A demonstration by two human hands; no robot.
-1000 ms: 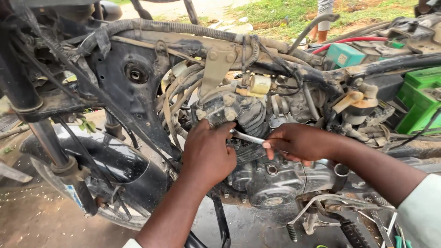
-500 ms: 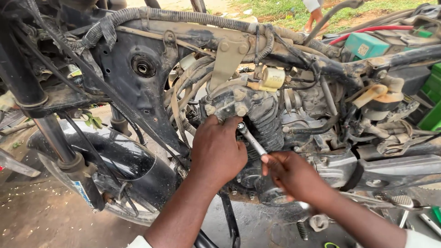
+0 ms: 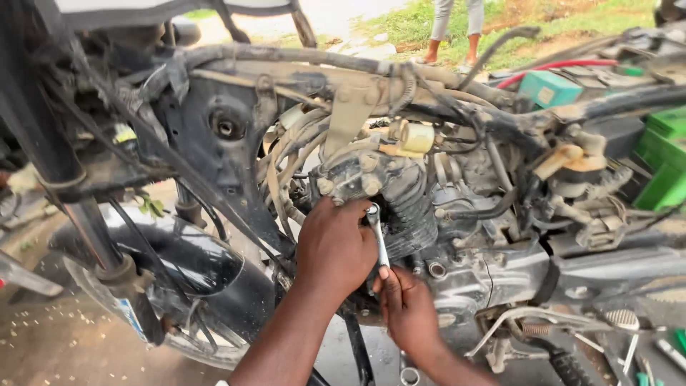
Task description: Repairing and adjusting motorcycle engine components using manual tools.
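The small silver wrench (image 3: 376,234) stood nearly upright against the motorcycle engine (image 3: 400,200), its head at a bolt. My right hand (image 3: 407,314) pinched its lower end; my left hand (image 3: 334,246), fingers curled, pressed the engine beside it, right of the black front fender (image 3: 193,268).

A black front mudguard (image 3: 193,268) curves over the front tyre (image 3: 107,300) at lower left, behind the fork tube (image 3: 86,221). A teal box (image 3: 549,88) sits on the frame beside a red cable (image 3: 557,66) — green crates (image 3: 668,154) stand at far right. Someone's legs (image 3: 454,28) stand on grass (image 3: 407,21) beyond — perhaps barefoot.
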